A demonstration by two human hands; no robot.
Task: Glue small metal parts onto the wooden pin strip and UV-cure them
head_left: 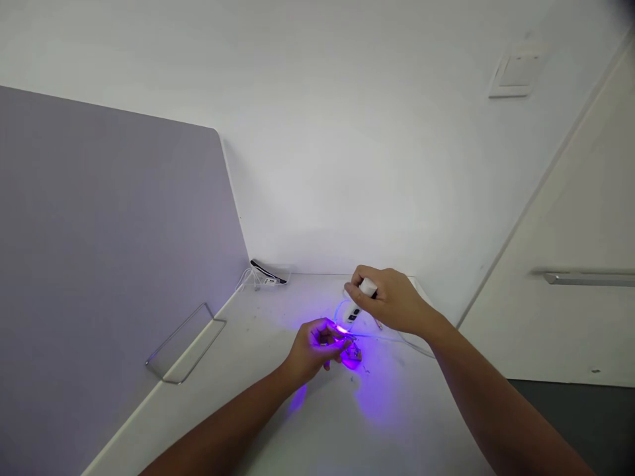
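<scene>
My right hand is wrapped around a white handheld UV lamp, tilted with its glowing end down to the left. Its purple light falls on my left hand, whose thumb and fingers are pinched together just below the lamp's tip. By those fingertips a small, pale, irregular piece is lit purple; the glare hides what it is and how it is held. Tiny dark bits lie on the white tabletop beside it.
A white cable runs from the lamp area to the right. At the back left corner sits a clear tray with a black strip and white cords. A wire frame stands at the left panel. A white wall rises behind.
</scene>
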